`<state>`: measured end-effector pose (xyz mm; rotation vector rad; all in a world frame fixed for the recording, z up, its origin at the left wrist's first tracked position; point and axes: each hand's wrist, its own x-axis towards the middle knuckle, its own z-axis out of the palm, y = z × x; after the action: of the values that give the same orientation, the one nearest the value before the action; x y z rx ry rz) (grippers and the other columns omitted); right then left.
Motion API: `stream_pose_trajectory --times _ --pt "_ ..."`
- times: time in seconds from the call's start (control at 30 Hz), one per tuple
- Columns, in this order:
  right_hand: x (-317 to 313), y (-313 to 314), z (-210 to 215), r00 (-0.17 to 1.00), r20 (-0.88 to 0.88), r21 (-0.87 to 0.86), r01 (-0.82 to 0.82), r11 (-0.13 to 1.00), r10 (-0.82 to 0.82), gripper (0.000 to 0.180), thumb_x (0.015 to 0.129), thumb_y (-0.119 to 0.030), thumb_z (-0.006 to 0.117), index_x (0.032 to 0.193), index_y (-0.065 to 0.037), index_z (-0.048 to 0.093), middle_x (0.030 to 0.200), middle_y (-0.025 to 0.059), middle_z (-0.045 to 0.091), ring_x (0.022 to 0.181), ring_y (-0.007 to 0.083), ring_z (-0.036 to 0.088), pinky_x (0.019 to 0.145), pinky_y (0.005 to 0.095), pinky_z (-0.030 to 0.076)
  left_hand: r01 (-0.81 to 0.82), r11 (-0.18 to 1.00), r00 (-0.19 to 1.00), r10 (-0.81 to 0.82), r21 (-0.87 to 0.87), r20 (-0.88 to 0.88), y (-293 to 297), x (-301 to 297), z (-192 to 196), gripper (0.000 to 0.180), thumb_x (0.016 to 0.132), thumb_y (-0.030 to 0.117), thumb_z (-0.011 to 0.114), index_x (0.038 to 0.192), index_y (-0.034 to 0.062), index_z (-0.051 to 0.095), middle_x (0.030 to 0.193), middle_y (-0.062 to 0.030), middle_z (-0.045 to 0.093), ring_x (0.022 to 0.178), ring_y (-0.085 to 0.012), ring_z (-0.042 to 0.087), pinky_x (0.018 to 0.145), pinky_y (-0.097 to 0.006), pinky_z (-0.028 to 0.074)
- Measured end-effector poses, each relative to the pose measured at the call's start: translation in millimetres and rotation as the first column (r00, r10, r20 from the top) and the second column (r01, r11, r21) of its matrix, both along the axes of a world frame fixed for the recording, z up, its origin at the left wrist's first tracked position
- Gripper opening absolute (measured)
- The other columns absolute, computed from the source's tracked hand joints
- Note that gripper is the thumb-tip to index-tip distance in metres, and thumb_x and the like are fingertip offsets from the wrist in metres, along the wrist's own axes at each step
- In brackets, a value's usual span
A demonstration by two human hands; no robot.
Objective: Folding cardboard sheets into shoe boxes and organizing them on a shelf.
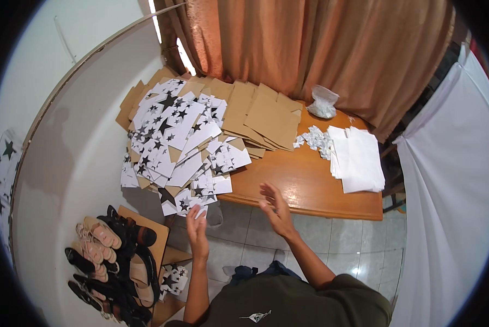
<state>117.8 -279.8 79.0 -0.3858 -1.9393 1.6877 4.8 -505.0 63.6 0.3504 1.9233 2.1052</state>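
Note:
My left hand [197,231] is raised, holding nothing, with its fingers stretched upward. It appears just below the lower edge of a heaped pile of flat white cardboard pieces printed with black and grey stars [181,136]. Whether a fingertip touches the lowest piece, I cannot tell. My right hand [277,211] hovers empty, fingers apart, near the front edge of the wooden table [269,180]. Flat brown cardboard pieces [274,117] lie stacked beside the star-printed pile. Further right are a scatter of small white packets [316,139] and a stack of white sheets [361,163].
A clear plastic bag with whitish contents [323,103] stands at the table's back. Several sandals and shoes [105,234] sit on a cardboard box [158,234] at lower left. Brown curtains [310,43] hang behind; white cloth [446,163] hangs on the right. The floor is tiled [310,237].

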Motion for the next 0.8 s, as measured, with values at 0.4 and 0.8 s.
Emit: stream_pose_trajectory --times 0.4,0.8 --pt "44.9 110.6 -40.9 0.999 0.036 -0.099 -0.011 0.995 0.015 0.057 0.098 -0.02 0.062 0.149 -0.002 0.041 0.141 0.0189 0.055 0.128 0.0293 0.056 0.109 0.0425 0.044 -0.044 0.999 0.998 0.044 -0.003 -0.038 113.1 56.6 -10.3 0.054 0.104 0.026 0.058 0.149 0.0026 0.039 0.15 -0.0254 0.044 0.135 -0.0336 0.052 0.108 -0.039 0.044" --pt "-93.4 119.2 -55.4 0.965 0.061 -0.03 -0.254 0.967 0.255 0.055 0.099 -0.019 0.062 0.147 0.0 0.043 0.137 0.0208 0.058 0.124 0.03 0.059 0.106 0.0419 0.047 -0.28 0.959 0.959 0.281 0.041 -0.024 107.4 -15.6 -43.2 0.052 0.103 0.026 0.06 0.146 0.0032 0.042 0.146 -0.0213 0.049 0.128 -0.0286 0.056 0.104 -0.038 0.047"
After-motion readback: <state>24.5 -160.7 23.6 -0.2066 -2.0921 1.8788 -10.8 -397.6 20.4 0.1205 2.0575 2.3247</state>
